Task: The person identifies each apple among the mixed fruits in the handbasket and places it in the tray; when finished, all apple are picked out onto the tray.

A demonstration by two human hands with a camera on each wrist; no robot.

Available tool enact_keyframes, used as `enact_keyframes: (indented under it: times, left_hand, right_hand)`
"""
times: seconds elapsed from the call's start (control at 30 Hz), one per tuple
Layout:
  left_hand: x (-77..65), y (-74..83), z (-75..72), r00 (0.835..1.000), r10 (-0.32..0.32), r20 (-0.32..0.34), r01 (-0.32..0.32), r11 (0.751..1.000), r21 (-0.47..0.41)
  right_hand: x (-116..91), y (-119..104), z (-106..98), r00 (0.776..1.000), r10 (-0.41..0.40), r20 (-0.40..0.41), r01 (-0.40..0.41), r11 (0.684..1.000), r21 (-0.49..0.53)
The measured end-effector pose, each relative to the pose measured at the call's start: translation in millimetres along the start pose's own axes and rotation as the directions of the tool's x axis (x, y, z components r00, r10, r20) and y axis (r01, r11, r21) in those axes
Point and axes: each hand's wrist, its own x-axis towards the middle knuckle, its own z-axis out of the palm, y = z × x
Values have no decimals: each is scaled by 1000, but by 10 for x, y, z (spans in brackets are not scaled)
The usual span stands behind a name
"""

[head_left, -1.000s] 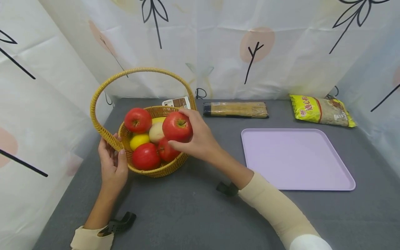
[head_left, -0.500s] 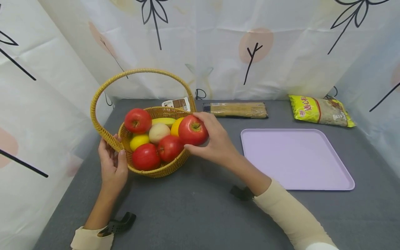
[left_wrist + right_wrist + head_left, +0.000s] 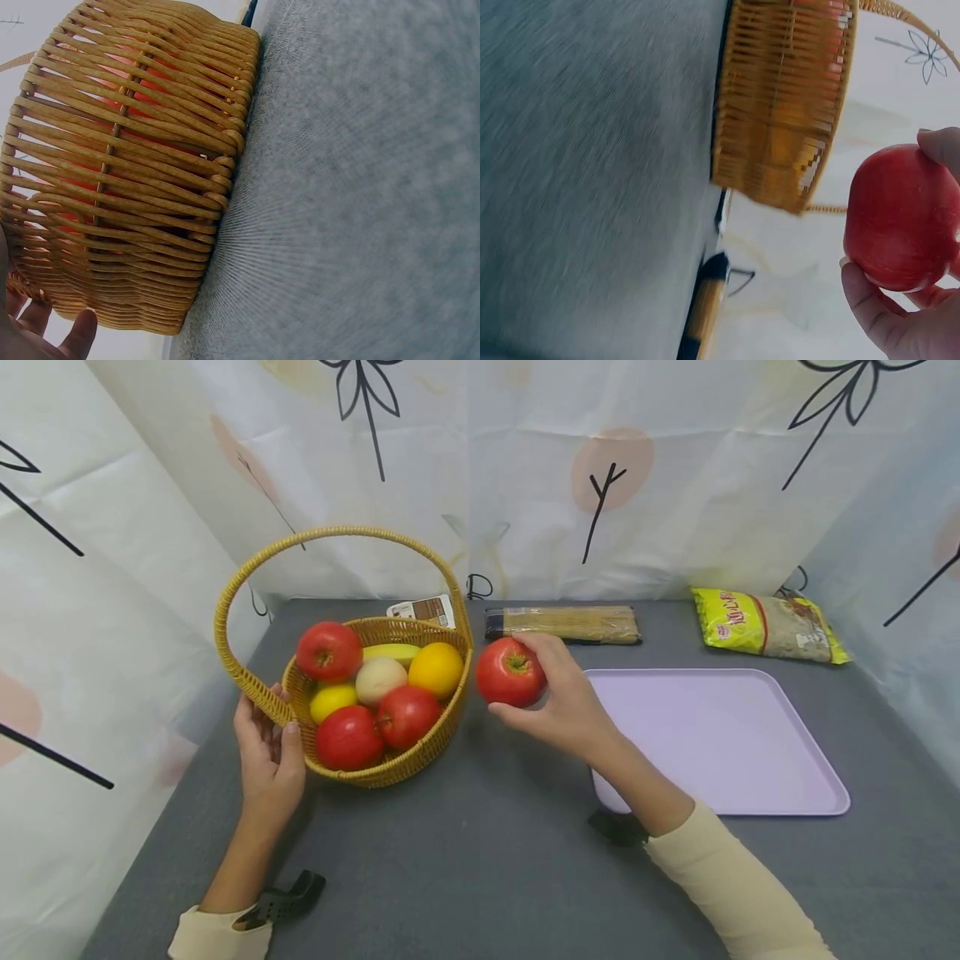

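Observation:
A red apple [image 3: 512,672] is in my right hand [image 3: 562,697], which grips it between thumb and fingers just right of the basket, above the table. In the right wrist view the same apple [image 3: 902,217] hangs clear of the wicker basket [image 3: 780,105]. My left hand [image 3: 268,760] holds the yellow wicker basket [image 3: 408,766] at the left foot of its handle, thumb in front; some fingers are hidden behind the wicker. Inside the basket lie several red apples [image 3: 349,737], an orange [image 3: 436,671], a lemon [image 3: 332,701], a pale round fruit [image 3: 380,681] and a banana [image 3: 392,653].
A lilac tray [image 3: 720,743] lies on the grey table [image 3: 480,877] at the right. Along the back are a pack of dry noodles [image 3: 566,623], a yellow printed bag [image 3: 768,625] and a labelled packet [image 3: 426,609] behind the basket. A patterned curtain [image 3: 510,468] hangs behind.
My right hand has carried the apple rightward out over the basket's rim, uncovering the orange. My left hand and the basket have stayed in place.

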Motion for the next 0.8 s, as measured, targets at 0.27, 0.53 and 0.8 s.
enact_keyframes:
  times: [0.27,0.53,0.8]
  left_hand:
    - [-5,-13,-2,1000,6,-3,-6,1000,-15]
    - [-17,-11,-15,1000,-16,8,16,1000,2]
    - [-11,-17,-17,1000,-15,5,15,1000,21]
  right_hand:
    - [-82,162,-229,993,118,-21,-118,992,-50]
    - [-158,326,-423,983,185,-9,-185,979,-92]
    - [-203,512,-606,956,293,20,-288,947,-146]
